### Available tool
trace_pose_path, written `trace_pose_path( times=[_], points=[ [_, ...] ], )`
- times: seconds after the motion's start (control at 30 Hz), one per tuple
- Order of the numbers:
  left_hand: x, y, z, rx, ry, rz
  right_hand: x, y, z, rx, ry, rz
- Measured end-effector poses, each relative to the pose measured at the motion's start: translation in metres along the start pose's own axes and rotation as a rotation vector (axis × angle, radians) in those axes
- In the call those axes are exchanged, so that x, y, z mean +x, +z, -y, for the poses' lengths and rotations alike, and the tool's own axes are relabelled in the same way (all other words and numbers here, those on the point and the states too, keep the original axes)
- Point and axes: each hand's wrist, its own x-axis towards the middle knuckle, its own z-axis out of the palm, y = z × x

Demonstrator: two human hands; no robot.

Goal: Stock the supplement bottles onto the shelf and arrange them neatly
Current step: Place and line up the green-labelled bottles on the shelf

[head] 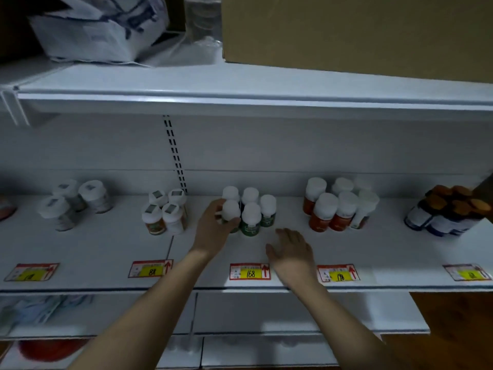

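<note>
Because the small green-labelled plastic supplement bottle with a white screw cap (231,215) is probably light, rigid and rather smooth, it likely handles best when taken around the body just under the cap. It stands at the front left of its cluster on the white metal shelf (106,247). The left hand (213,225) wraps it, fingers curled; the right hand (290,249) hovers nearby, fingers spread, holding nothing.
</note>
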Motion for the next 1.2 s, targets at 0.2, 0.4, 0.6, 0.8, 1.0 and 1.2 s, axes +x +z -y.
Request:
trace_pose_path(
  times=[0.2,0.4,0.6,0.8,1.0,1.2],
  points=[
    [0.002,0.011,0.016,-0.027,0.008,-0.094,-0.01,0.027,-0.015,-0.156,-0.082,-0.001],
    [-0.002,0.004,0.02,-0.056,-0.043,-0.074,-0.007,0.03,-0.015,-0.16,-0.066,-0.027],
    [-0.032,-0.012,0.018,-0.211,-0.238,-0.11,-0.007,0.021,-0.018,0.027,-0.029,0.041],
    [-0.063,-0.035,-0.018,-0.39,-0.249,0.015,-0.02,-0.042,0.025,0.8,0.058,0.087],
    [-0.082,-0.048,-0.067,-0.411,-0.182,0.134,-0.045,-0.081,0.071,1.378,0.122,0.352],
    [-0.098,-0.054,-0.081,-0.425,-0.16,0.149,-0.064,-0.088,0.089,1.437,0.13,0.303]
  ],
)
